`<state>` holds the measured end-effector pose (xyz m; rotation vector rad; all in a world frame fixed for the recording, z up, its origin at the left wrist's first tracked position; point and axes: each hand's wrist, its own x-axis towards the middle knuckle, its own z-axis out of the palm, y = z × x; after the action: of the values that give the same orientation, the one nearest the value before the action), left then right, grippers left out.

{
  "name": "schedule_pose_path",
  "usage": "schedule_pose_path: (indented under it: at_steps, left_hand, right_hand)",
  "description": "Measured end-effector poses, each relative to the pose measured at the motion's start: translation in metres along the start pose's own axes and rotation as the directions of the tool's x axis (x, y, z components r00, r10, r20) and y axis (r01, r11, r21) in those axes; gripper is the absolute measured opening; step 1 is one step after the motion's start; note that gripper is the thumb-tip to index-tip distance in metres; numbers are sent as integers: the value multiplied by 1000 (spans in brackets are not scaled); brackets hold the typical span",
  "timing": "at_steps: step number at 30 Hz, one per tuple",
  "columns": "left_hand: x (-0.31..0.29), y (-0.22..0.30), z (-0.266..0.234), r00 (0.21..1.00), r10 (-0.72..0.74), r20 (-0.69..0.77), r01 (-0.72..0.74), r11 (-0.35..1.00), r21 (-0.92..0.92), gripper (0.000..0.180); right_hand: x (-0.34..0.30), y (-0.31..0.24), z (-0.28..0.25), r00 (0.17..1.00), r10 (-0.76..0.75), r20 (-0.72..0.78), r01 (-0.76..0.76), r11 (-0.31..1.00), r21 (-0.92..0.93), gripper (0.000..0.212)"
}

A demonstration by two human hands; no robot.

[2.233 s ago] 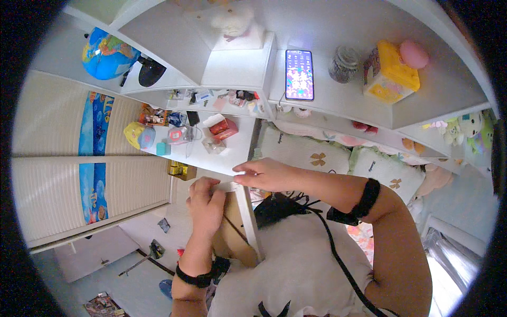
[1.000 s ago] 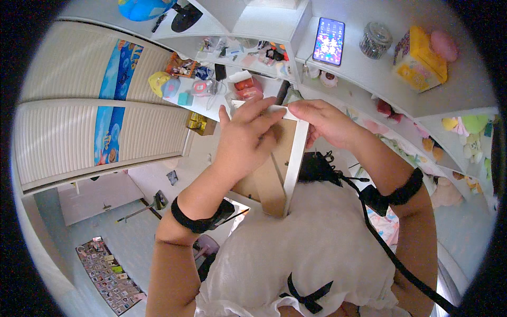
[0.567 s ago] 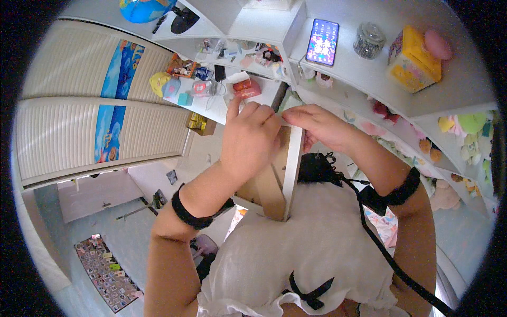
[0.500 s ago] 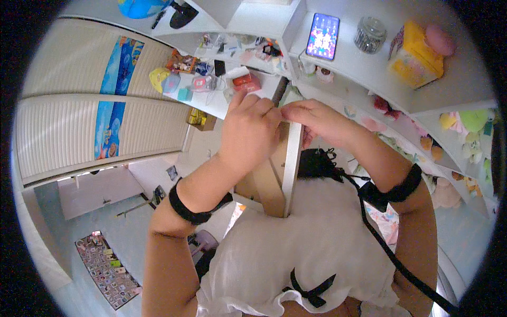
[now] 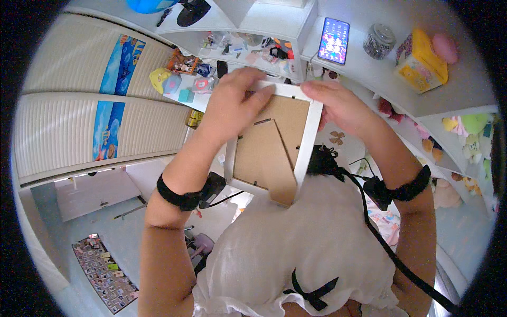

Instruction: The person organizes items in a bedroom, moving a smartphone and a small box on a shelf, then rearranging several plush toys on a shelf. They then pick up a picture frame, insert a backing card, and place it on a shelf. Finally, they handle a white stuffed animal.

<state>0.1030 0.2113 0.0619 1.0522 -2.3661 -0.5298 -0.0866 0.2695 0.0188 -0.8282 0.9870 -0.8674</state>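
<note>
Between my hands is a white picture frame (image 5: pixel 310 138), its brown backing board (image 5: pixel 290 113) turned toward me. A cardboard easel stand (image 5: pixel 275 158) slants down across the backing, and small dark clips sit along the inner edges. My left hand (image 5: pixel 232 103) grips the upper left part, thumb lying on the frame's back and the other fingers hidden behind it. At the top right corner my right hand (image 5: pixel 338 105) is closed, thumb on the corner and fingers behind. The frame's lower end is close to my white top.
Beyond the frame, a white desk (image 5: pixel 179 95) holds a dark phone (image 5: pixel 222 68) and small items. On the right shelf are a lit phone (image 5: pixel 334 41), a glass jar (image 5: pixel 379 41) and a yellow box (image 5: pixel 422 63). Plush toys (image 5: pixel 470 132) line the lower shelves. A black cable (image 5: pixel 391 253) runs past my right side.
The frame has turned from nearly edge-on to showing its whole back. My left hand has shifted left and up along it, while my right hand stays at the top right corner.
</note>
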Motion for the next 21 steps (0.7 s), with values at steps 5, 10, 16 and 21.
schedule_pose_path:
  at_steps: [5, 10, 16, 21]
  left_hand:
    - [-8, -19, -13, 889, -322, 326, 389, 906, -167, 34]
    - [-20, -41, -11, 907, -361, 216, 390, 915, -108, 39]
    - [-17, -49, -14, 927, -302, 224, 333, 935, -119, 39]
    - [-14, -56, -16, 958, -208, 196, 242, 955, -173, 36]
  right_hand:
    - [15, -3, 2, 997, -49, 62, 55, 992, -111, 39]
    - [-16, -2, 22, 992, 118, 42, -116, 992, -40, 57]
    - [-30, 8, 48, 981, 142, -130, -151, 987, -63, 65]
    - [-26, 10, 55, 983, 109, -151, -121, 990, -73, 66]
